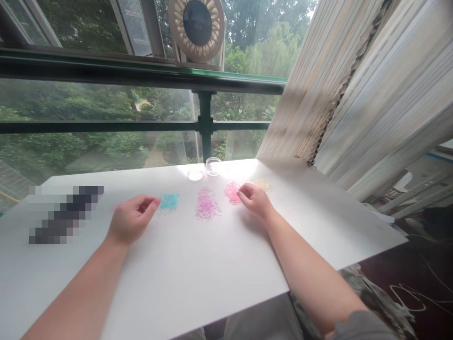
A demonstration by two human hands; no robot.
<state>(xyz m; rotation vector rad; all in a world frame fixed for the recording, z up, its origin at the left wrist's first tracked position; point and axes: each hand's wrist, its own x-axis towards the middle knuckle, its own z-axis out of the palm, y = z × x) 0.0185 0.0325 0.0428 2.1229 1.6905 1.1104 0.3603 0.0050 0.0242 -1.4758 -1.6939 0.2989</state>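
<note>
Head: blue pile (pixel 169 201) beside left grip (pixel 130 218).

Daylight from clear glass window (pixel 247 108) at 12, glare on smooth white tabletop (pixel 198 264), soft shadow below bare right hand (pixel 256 198), pixelated block (pixel 65 215) at 9.

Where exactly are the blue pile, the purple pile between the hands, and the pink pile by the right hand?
Blue pile (pixel 170 201): head view, middle of its loose heap.
Purple pile (pixel 206 206): head view, dense centre.
Pink pile (pixel 231 193): head view, middle of its visible part.
</note>
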